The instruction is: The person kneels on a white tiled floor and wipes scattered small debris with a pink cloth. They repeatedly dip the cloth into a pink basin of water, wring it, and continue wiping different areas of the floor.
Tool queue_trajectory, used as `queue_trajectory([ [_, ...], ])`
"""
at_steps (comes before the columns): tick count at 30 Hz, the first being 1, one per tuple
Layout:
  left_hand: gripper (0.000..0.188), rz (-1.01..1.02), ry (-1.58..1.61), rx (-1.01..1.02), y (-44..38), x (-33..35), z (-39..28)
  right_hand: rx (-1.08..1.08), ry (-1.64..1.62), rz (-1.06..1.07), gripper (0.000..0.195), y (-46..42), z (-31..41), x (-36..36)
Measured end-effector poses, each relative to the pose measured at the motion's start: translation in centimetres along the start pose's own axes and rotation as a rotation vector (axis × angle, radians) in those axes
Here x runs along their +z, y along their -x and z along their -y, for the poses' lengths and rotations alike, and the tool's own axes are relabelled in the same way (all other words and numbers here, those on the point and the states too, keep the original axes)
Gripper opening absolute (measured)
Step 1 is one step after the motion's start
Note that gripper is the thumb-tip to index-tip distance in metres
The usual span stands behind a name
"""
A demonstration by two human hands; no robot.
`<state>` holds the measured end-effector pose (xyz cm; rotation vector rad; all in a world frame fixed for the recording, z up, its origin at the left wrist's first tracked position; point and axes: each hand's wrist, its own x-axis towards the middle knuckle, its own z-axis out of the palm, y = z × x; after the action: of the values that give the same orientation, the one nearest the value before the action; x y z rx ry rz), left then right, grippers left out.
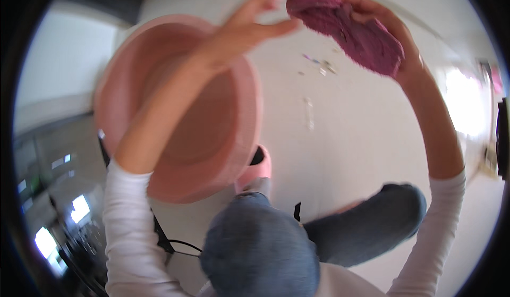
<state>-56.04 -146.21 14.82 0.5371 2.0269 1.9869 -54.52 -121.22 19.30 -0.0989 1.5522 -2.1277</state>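
My right hand (399,30) grips a crumpled purple-red cloth (358,44) with a fuzzy edge, held up at the top right. Part of the palm and some fingers are hidden behind the fabric. To its left, my left hand (255,20) has its thumb and fingers spread and holds nothing. The left thumb tip is right beside the cloth's left end; whether it touches cannot be told. Below my left forearm stands a large pink plastic tub (249,114), and no contents can be made out in its visible part.
Small bits of litter (324,68) and a thin clear strip (309,114) lie on the pale floor (358,137). A pink shoe (255,171) is beside the tub. A glossy dark surface (59,177) with reflections stands at left, and a black cable (185,243) runs near my bent knee (259,249).
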Motion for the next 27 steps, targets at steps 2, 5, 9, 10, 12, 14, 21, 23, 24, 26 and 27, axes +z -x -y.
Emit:
queue_trajectory([
  [2,0.044,0.122,0.152,-0.048,0.3,-1.8,-0.1,0.059,-0.212,0.098,0.042,-3.1,-1.2,3.2],
  [5,0.035,-0.054,0.128,-0.198,3.5,-5.2,-2.0,0.095,-0.221,0.070,0.051,-4.7,-1.6,8.1],
  [9,0.025,-0.257,0.336,-0.268,11.3,-10.8,-2.9,0.136,0.007,0.117,0.051,-5.9,-4.4,11.9],
  [10,0.025,-0.307,0.431,-0.285,14.0,-13.3,-2.5,0.115,0.037,0.100,0.044,-5.9,-5.1,12.9],
  [12,0.024,-0.408,0.489,-0.163,16.7,-15.8,-2.3,0.123,0.093,0.051,0.035,-6.0,-6.3,12.9],
  [14,0.025,-0.534,0.429,-0.216,18.1,-18.0,-2.1,0.157,0.109,0.023,0.029,-5.6,-6.6,11.5],
  [21,0.031,-0.899,-0.703,-0.292,16.1,-22.0,7.4,0.112,0.295,-0.250,0.024,-3.7,-7.6,7.6],
  [23,0.032,-0.764,-1.023,-0.300,16.9,-22.7,12.3,0.123,0.330,-0.224,0.024,-3.9,-8.2,8.0],
  [24,0.033,-0.686,-1.162,-0.289,17.1,-21.4,14.1,0.133,0.340,-0.215,0.024,-3.9,-8.3,8.0],
  [26,0.039,-0.518,-1.417,-0.244,16.7,-18.3,16.6,0.131,0.399,-0.207,0.024,-3.7,-8.2,7.6],
  [27,0.042,-0.457,-1.432,-0.240,16.3,-17.9,16.7,0.123,0.442,-0.205,0.023,-3.6,-8.2,7.4],
])
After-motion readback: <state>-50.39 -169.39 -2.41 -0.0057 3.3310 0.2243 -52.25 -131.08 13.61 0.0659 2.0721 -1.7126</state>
